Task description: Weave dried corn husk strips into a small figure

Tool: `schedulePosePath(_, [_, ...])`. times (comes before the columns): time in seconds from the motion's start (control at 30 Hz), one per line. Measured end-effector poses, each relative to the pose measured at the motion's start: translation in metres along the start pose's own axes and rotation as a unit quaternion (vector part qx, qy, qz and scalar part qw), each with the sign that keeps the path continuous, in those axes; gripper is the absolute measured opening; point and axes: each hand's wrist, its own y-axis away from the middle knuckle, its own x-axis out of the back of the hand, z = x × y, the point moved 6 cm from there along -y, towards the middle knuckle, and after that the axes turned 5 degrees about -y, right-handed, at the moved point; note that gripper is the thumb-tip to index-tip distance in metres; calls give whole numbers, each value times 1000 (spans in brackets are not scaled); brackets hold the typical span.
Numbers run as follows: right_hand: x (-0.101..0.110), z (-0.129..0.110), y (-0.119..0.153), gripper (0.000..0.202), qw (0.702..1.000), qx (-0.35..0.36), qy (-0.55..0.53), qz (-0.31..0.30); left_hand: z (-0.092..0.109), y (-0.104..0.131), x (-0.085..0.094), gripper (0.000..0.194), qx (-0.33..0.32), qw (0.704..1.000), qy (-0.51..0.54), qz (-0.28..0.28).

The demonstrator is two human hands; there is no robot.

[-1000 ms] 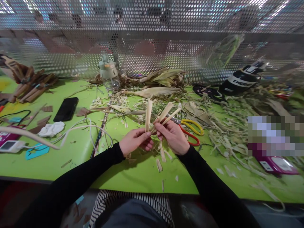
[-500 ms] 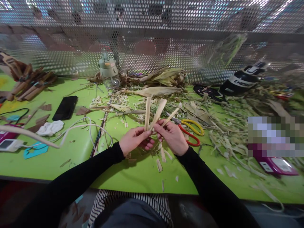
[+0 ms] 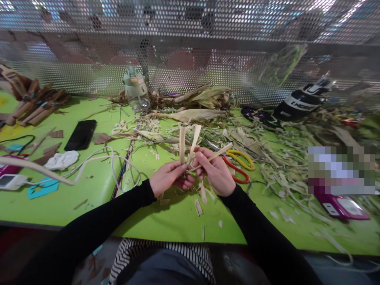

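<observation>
Scissors (image 3: 229, 152) lie beside the right hand (image 3: 216, 173), near husk shreds (image 3: 277, 174).

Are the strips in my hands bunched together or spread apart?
Spread: two strips point up, tips apart, and a third strip slants off rightward.

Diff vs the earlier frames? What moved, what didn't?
The middle strip swung left, closer to upright and to the left strip. The right strip tipped lower, now angled flatter out to the right. Nothing visibly let go: left hand and right hand both still on the strips. Scissors and phone stayed put.
</observation>
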Motion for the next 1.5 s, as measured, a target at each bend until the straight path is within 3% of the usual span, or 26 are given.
schedulePosePath(0.3, [1, -5, 2, 29, 996, 18, 86, 2, 0, -1, -1, 30, -38, 998, -46, -15])
schedulePosePath(0.5, [5, -2, 0, 33, 993, 11, 107, 42, 8, 5, -3, 54, -110, 991, -74, 4])
schedulePosePath(0.6, [5, -1, -1, 37, 993, 0, 115, 29, 10, 8, -7, 50, -130, 987, -92, -20])
schedulePosePath(0.8, [-2, 0, 0, 43, 986, -36, 150, -62, 8, 7, -6, 39, -129, 989, -59, -31])
schedulePosePath(1.03, [1, -5, 1, 27, 997, 10, 82, 6, 13, 5, 3, 35, -130, 991, -37, 7])
schedulePosePath(1.27, [4, -10, 2, 25, 992, 28, 116, -32, 18, 3, 8, 33, -119, 993, -15, 2])
schedulePosePath(1.5, [1, -10, 1, 22, 997, 10, 56, -42, 12, 1, 17, 21, -91, 991, 50, 81])
